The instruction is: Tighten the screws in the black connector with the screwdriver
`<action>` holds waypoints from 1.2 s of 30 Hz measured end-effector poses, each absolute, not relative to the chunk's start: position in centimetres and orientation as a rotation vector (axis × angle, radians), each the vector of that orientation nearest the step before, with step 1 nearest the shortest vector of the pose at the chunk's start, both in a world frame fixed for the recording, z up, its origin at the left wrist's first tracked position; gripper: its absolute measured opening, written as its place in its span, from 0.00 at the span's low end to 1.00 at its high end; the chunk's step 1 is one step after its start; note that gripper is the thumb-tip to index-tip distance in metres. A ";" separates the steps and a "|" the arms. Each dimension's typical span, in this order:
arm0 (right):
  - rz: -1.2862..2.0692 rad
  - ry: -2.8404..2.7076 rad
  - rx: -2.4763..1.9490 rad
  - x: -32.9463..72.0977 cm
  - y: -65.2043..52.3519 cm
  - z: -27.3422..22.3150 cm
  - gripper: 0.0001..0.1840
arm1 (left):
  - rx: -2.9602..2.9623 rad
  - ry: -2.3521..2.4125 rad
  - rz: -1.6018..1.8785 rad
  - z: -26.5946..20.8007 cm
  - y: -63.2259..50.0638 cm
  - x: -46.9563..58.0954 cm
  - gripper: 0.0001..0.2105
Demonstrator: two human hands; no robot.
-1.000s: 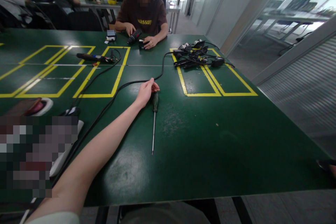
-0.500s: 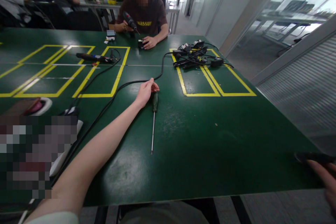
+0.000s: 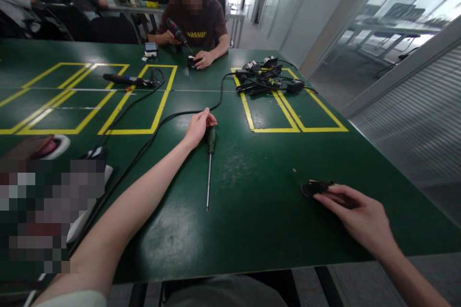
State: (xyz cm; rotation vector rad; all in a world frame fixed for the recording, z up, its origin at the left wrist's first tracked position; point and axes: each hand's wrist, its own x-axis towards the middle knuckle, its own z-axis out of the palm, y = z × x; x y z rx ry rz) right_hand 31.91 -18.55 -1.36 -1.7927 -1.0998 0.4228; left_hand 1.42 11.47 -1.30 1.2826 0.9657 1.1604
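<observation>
A screwdriver with a dark green handle and a long metal shaft lies on the table, its tip towards me. At the end of its handle rests my left hand, fingers curled inward; whatever they hold, if anything, is hidden. A black cable passes right beside the knuckles. Over the right part of the table, my right hand pinches a small dark object between thumb and fingers; blur hides its exact kind.
A heap of black cables and adapters lies at the far right within yellow tape. An electric screwdriver lies at the far left. Opposite, a person holds a drill and a small black part. A power strip sits at left.
My right hand has swung in from the right edge towards the middle, carrying the dark object. My left hand and the screwdriver stay where they were.
</observation>
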 end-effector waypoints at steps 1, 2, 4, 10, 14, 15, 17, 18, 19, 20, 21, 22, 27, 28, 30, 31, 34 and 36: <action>0.538 -1.131 -1.763 30.8 -17.7 -1.0 0.32 | 1.282 0.966 1.161 -1.3 11.5 1.4 0.24; 0.624 -1.166 -1.730 29.7 -16.8 -0.7 0.31 | 1.282 0.966 1.161 -1.3 11.4 1.4 0.24; 0.739 -1.267 -1.659 27.3 -15.0 0.0 0.28 | 1.281 0.966 1.163 -1.2 11.4 1.4 0.24; 0.934 -1.458 -1.398 21.7 -10.2 0.2 0.18 | 1.273 0.965 1.165 -1.2 11.3 1.4 0.25; 1.069 -1.477 -1.282 19.5 -8.3 -0.4 0.16 | 1.269 0.964 1.169 -1.2 11.3 1.4 0.26; 1.101 -1.467 -1.265 19.1 -8.0 -0.5 0.16 | 1.269 0.963 1.170 -1.2 11.3 1.4 0.26; 1.156 -1.452 -1.258 18.6 -7.7 -0.6 0.18 | 1.270 0.961 1.169 -1.2 11.3 1.5 0.26; 1.175 -1.450 -1.261 18.5 -7.6 -0.7 0.18 | 1.271 0.961 1.168 -1.2 11.3 1.4 0.25; 1.189 -1.450 -1.267 18.4 -7.6 -0.7 0.19 | 1.272 0.960 1.166 -1.2 11.3 1.4 0.25; 1.200 -1.452 -1.270 18.5 -7.7 -0.6 0.20 | 1.273 0.960 1.165 -1.2 11.3 1.4 0.25; 1.213 -1.454 -1.265 18.6 -7.8 -0.6 0.22 | 1.273 0.960 1.165 -1.2 11.3 1.4 0.25; 1.235 -1.458 -1.253 18.9 -7.8 -0.5 0.24 | 1.272 0.960 1.165 -1.2 11.3 1.4 0.26; 1.390 -1.456 -1.222 20.5 -6.0 0.5 0.28 | 1.253 0.948 1.168 -1.1 11.3 1.5 0.26; 1.402 -1.435 -1.265 20.4 -5.1 0.8 0.24 | 1.247 0.945 1.169 -1.2 11.3 1.5 0.25; 1.423 -1.397 -1.410 19.7 -2.9 1.5 0.11 | 1.233 0.940 1.177 -1.2 11.4 1.4 0.25; 1.448 -1.428 -1.493 19.0 -1.8 1.9 0.09 | 1.224 0.939 1.183 -1.2 11.4 1.4 0.25; 1.467 -1.582 -1.678 15.8 1.5 3.1 0.18 | 1.188 0.939 1.204 -1.3 11.7 1.1 0.25; 1.395 -1.697 -1.808 13.7 3.1 3.5 0.21 | 1.164 0.942 1.216 -1.4 11.9 0.9 0.25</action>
